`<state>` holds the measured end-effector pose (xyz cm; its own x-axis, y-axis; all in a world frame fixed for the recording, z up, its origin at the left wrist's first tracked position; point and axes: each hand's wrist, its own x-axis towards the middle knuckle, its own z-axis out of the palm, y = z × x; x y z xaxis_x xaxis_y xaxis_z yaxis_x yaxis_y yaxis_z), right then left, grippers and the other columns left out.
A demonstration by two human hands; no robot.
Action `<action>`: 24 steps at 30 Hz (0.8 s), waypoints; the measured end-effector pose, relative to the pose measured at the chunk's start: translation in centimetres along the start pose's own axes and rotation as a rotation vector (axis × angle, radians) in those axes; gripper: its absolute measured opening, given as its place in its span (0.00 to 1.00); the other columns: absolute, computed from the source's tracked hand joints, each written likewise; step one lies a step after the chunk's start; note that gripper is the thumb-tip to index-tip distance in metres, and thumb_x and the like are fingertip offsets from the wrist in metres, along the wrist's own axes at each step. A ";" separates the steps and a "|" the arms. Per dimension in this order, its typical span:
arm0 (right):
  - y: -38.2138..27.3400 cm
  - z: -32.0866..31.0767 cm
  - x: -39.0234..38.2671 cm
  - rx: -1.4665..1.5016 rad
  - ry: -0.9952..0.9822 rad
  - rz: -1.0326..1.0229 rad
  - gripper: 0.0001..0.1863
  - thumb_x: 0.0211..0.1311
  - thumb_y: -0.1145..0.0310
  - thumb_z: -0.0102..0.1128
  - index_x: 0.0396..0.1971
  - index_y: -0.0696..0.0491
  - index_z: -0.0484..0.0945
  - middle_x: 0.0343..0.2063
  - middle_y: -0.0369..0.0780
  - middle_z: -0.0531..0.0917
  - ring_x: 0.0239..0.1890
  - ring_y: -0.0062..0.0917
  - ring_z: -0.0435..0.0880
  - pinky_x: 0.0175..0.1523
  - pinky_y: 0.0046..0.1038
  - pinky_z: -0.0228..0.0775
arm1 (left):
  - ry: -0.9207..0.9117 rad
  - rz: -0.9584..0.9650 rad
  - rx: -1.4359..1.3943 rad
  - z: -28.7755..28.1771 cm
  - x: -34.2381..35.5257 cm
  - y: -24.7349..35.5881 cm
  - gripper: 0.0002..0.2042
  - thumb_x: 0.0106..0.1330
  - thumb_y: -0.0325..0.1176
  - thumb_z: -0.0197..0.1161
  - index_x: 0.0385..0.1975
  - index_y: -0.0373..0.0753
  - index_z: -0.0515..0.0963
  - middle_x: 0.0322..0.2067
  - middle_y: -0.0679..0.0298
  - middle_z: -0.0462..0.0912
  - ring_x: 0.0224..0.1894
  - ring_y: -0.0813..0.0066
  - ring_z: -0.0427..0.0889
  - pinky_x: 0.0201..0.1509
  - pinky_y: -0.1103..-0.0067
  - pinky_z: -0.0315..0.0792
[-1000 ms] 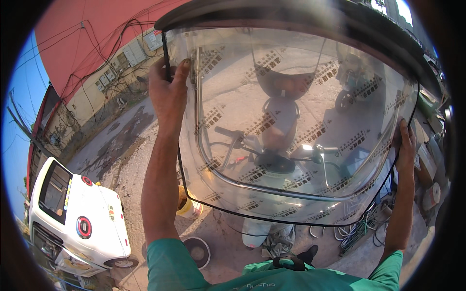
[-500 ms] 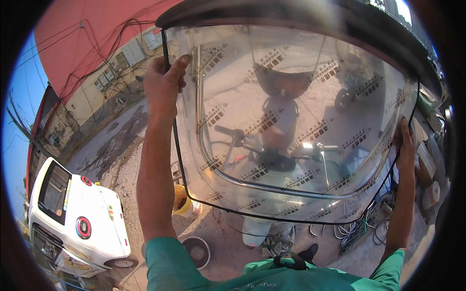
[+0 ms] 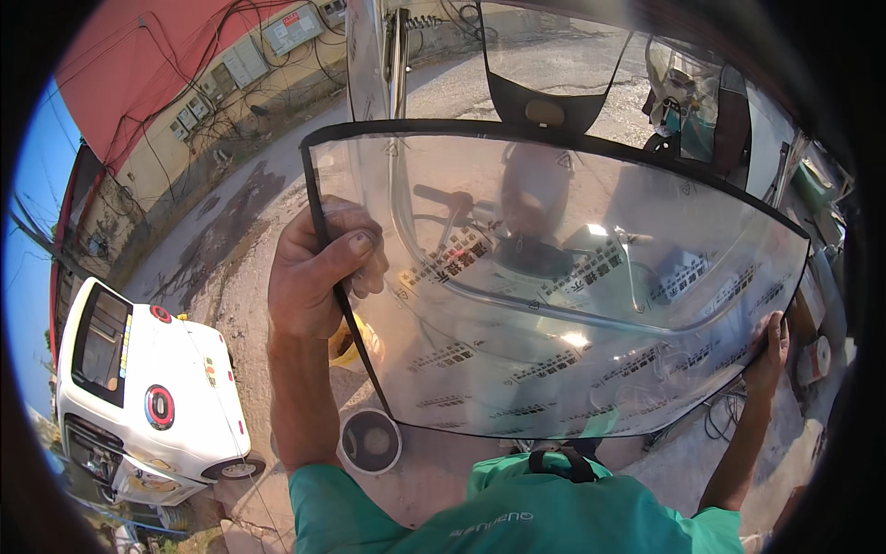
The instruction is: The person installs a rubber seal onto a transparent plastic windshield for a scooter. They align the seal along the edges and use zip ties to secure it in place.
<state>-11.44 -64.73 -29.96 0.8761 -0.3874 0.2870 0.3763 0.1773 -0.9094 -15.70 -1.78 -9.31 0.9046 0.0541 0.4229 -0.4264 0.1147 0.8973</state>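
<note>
And we've got it at both sides! Our left hand [image 3: 323, 272] has its fingers clamped round the left edge of a wide, clear plastic sheet with black edging and dark printed marks [image 3: 563, 319]. Over on the right, our right hand [image 3: 766, 354] clamps its fingers on the lower part of the right edge. The sheet spans between our hands, right in front of us, and through it we see a dark-gripped handlebar [image 3: 443, 196]. A shiny silver metal tube [image 3: 399, 74] rises above its top edge; a white, boxy vehicle [image 3: 189, 369] stands well off to our left.
</note>
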 end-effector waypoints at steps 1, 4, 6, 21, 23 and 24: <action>1.0 -0.5 -1.0 0.019 -0.044 0.010 0.15 0.79 0.55 0.59 0.33 0.48 0.73 0.22 0.28 0.71 0.22 0.11 0.66 0.27 0.17 0.54 | -0.026 -0.024 -0.002 -0.1 -0.7 -0.2 0.08 0.65 0.24 0.67 0.41 0.31 0.80 0.26 0.55 0.83 0.20 0.74 0.79 0.23 0.80 0.69; 2.9 -0.7 -3.6 0.043 -0.078 0.037 0.13 0.79 0.58 0.59 0.35 0.49 0.73 0.23 0.29 0.72 0.22 0.11 0.67 0.27 0.17 0.56 | -0.153 -0.051 -0.033 -0.9 -1.3 -0.9 0.14 0.64 0.24 0.64 0.49 0.27 0.82 0.29 0.51 0.85 0.22 0.75 0.80 0.23 0.81 0.69; 3.3 -0.4 -5.0 0.043 -0.033 0.074 0.13 0.79 0.58 0.59 0.35 0.48 0.73 0.23 0.29 0.71 0.22 0.11 0.67 0.27 0.17 0.57 | -0.222 -0.065 -0.059 -1.1 -1.2 -0.9 0.16 0.65 0.25 0.63 0.52 0.26 0.82 0.30 0.51 0.85 0.23 0.76 0.80 0.23 0.81 0.69; 5.5 -2.1 -6.7 0.046 0.001 0.159 0.13 0.76 0.56 0.63 0.34 0.46 0.73 0.21 0.26 0.70 0.19 0.10 0.66 0.23 0.16 0.55 | -0.120 -0.135 0.113 0.3 -2.4 -1.2 0.10 0.69 0.27 0.63 0.46 0.31 0.81 0.24 0.59 0.81 0.18 0.80 0.72 0.21 0.83 0.61; 5.5 -2.0 -6.8 0.044 0.012 0.164 0.13 0.76 0.56 0.63 0.33 0.45 0.73 0.21 0.26 0.71 0.19 0.09 0.67 0.22 0.16 0.55 | -0.059 -0.139 0.132 0.5 -2.5 -1.3 0.10 0.68 0.26 0.64 0.47 0.31 0.81 0.25 0.59 0.82 0.19 0.80 0.73 0.21 0.83 0.62; 5.6 -2.0 -6.8 0.042 0.017 0.167 0.13 0.76 0.56 0.63 0.33 0.45 0.73 0.21 0.26 0.71 0.19 0.09 0.67 0.22 0.16 0.55 | -0.030 -0.140 0.142 0.7 -2.6 -1.4 0.11 0.68 0.25 0.65 0.48 0.31 0.81 0.25 0.60 0.82 0.19 0.80 0.74 0.21 0.83 0.63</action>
<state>-15.88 -62.98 -37.56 0.9225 -0.3643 0.1278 0.2386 0.2776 -0.9306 -17.46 -2.74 -11.54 0.9555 0.0177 0.2943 -0.2940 -0.0219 0.9556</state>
